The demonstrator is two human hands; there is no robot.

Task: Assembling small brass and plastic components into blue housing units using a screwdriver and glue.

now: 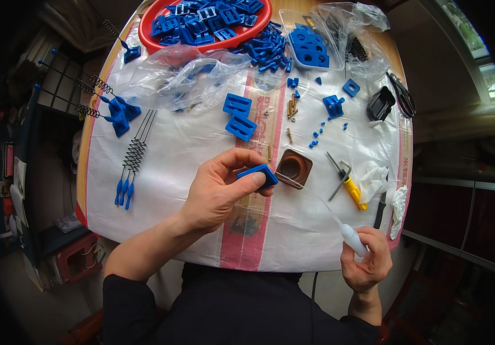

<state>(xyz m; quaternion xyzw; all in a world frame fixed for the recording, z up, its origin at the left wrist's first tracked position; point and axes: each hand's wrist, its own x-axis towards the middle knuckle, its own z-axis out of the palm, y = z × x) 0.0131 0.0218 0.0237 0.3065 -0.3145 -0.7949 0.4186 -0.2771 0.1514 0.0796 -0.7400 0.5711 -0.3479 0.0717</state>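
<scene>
My left hand (217, 187) pinches a small blue plastic plate (261, 173) between thumb and fingers, above the middle of the table. In my right hand (368, 260), near the table's front right, is a small white squeeze bottle (353, 239) with a long thin nozzle. The nozzle slants up and left, passing over a brown square block with a round hollow (294, 169), and its tip ends close to the blue plate. Whether the tip touches the plate I cannot tell. Two slotted blue plates (239, 116) lie beyond my left hand, beside brass-coloured pins (292, 107).
A red basin (263, 23) of blue parts and a clear plastic tub (299, 57) stand at the back. Black springs with blue ends (134, 158) lie at left. To the right are a yellow-handled tool (354, 192), crumpled tissue (373, 183), a black box (380, 103) and scissors (403, 95).
</scene>
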